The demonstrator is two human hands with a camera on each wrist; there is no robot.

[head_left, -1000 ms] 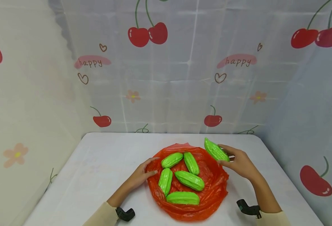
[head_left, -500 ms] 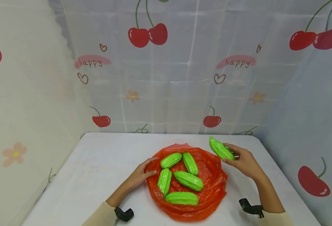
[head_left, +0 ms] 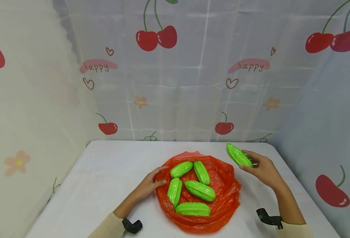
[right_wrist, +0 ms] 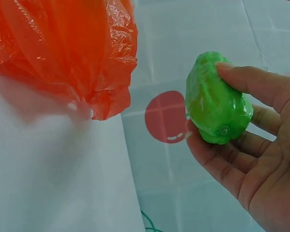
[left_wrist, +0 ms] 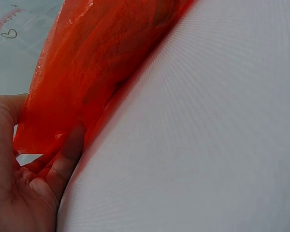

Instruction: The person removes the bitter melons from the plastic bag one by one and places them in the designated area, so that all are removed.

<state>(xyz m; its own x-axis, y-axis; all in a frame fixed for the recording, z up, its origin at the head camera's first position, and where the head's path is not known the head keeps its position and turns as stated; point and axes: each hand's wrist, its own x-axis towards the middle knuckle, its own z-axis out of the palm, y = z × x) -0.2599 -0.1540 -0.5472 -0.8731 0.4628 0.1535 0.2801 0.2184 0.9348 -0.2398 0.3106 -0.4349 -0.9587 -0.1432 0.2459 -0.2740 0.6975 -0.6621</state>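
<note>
A bright green bitter melon (head_left: 238, 155) is gripped between the thumb and fingers of my right hand (head_left: 265, 169), raised at the right of the bag. Seen up close in the right wrist view, this bitter melon (right_wrist: 215, 104) is glossy and ribbed, one blunt end facing the camera. An open red plastic bag (head_left: 226, 188) spreads on the table, with several more bitter melons (head_left: 199, 190) lying inside. On the bag's left side my left hand (head_left: 146, 185) holds the rim. The left wrist view has the bag's thin wall (left_wrist: 87, 63) between its thumb and fingers.
The bag stands on a white-covered table (head_left: 109, 172) with rounded far corners. Behind and at both sides hangs a pale curtain (head_left: 181, 109) printed with cherries, hearts and flowers. A black wrist device (head_left: 132, 226) sits on each forearm.
My right hand has carried the bitter melon rightward and slightly up, away from the bag's rim. The left hand stays at the bag's left side, and the other bitter melons lie as before.
</note>
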